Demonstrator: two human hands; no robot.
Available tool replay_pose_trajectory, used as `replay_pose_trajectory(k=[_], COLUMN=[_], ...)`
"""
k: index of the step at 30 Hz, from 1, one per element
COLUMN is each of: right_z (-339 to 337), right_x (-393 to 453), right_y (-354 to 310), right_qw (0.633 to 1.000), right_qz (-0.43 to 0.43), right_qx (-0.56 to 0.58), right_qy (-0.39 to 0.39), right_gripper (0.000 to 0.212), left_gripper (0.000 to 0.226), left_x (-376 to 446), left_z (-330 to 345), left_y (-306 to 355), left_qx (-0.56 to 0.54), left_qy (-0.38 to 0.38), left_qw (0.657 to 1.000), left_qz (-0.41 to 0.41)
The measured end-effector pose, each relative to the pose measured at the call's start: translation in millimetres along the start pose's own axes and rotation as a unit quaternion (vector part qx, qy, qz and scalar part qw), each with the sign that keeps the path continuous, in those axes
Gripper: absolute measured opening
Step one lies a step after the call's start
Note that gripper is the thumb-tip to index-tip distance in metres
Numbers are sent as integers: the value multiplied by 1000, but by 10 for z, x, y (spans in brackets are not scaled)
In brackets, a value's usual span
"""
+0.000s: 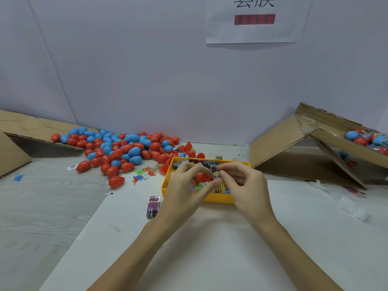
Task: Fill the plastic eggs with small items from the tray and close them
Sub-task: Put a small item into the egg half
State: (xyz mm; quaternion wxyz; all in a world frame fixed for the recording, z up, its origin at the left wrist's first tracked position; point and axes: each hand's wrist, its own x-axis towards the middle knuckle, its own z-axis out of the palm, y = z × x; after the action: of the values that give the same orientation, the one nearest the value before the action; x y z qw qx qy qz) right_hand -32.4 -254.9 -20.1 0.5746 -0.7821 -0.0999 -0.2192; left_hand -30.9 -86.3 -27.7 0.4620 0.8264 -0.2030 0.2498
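Left hand (184, 185) grips a red egg half (202, 177) over the yellow tray (218, 198). Right hand (241, 181) pinches a small packet (218, 176) at the half's mouth. Hands nearly touch. Egg pile (121, 150) lies far left; cardboard box (327, 143) right holds eggs.
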Motion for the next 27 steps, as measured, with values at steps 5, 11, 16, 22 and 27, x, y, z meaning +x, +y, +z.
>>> replay_pose_trajectory(k=[5,11,16,22,27], right_z=[0,10,22,7,-30], right_x=[-7,-9,-24,-12,9], right_y=[-28,-63,-37,7,-3], right_qw=[1000,994,962,925,957], right_qz=[3,45,169,240,210], right_qx=[13,100,209,292,201], right_qy=[-6,-27,-55,-48,26], right_gripper=[13,14,25,22,18], left_gripper=[16,12,12,13,30], left_x=[6,18,38,39,48], left_z=[0,-24,-46,-39,-50], left_y=[50,56,38,51,60], left_qx=[-25,-59,-91,-152,-166], left_qy=[14,28,39,6,1], left_qw=[999,996,993,985,983], left_qz=[-32,-60,-70,-78,-75])
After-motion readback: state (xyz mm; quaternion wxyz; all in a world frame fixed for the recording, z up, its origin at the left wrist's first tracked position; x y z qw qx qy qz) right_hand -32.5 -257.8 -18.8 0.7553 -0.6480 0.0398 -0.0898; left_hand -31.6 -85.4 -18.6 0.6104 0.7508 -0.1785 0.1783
